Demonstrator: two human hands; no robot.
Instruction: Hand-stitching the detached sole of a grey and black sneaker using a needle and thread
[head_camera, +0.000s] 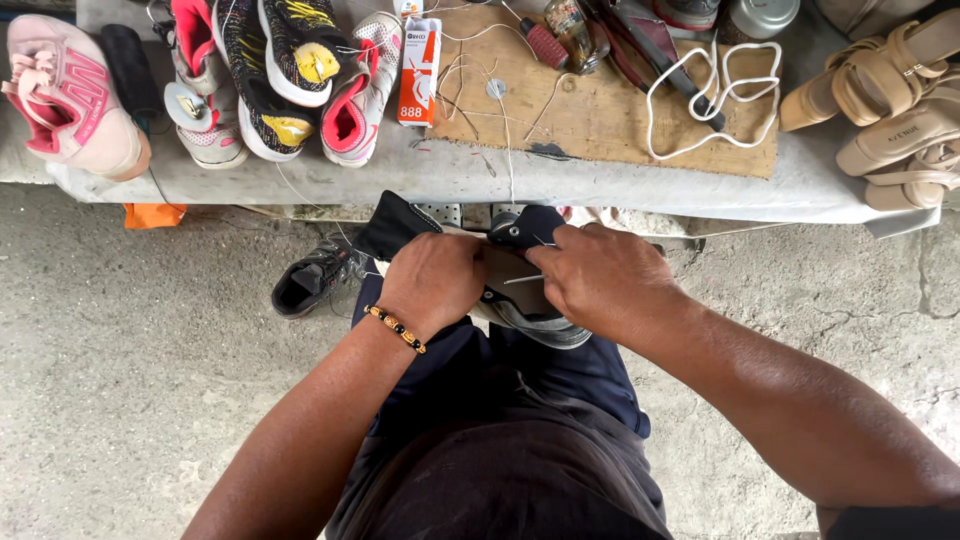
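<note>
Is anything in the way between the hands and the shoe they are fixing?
No, nothing visible. The left hand grips the dark shoe directly on the lap, and the right hand rests on it too, pinching a thin needle against its side.

Pink sneaker (70, 95) on bench left; tan sandals (890, 90) right; white cord (715, 100) looped on wooden board (610, 120).

left hand (432, 282): we keep it curled shut, knuckles up | right hand (598, 275): our fingers pinched, forearm angled inward
</note>
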